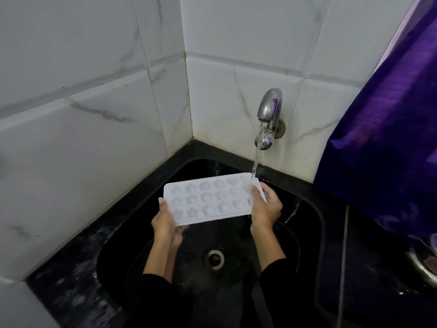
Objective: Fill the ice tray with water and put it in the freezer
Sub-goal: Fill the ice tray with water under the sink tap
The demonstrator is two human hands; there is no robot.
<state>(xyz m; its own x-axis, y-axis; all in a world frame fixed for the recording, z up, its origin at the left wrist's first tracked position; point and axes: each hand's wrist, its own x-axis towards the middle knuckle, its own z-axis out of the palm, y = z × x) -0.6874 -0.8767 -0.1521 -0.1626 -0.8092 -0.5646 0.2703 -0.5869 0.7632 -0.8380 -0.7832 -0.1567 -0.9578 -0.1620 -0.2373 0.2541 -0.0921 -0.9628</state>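
Both sleeved arms reached over the black sink (307, 223); the left hand (165, 221) and right hand (266, 207) gripped the white ice tray (208, 200) by its short ends beneath the tap (269, 107). Light, wet plastic probably slipped and flexed easily.

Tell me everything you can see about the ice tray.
The ice tray is white, plastic-looking and rectangular, with three rows of star- and flower-shaped moulds. It is held over the black sink, tilted. The left hand grips its near-left corner, the right hand its right end, where the tap's water stream lands.
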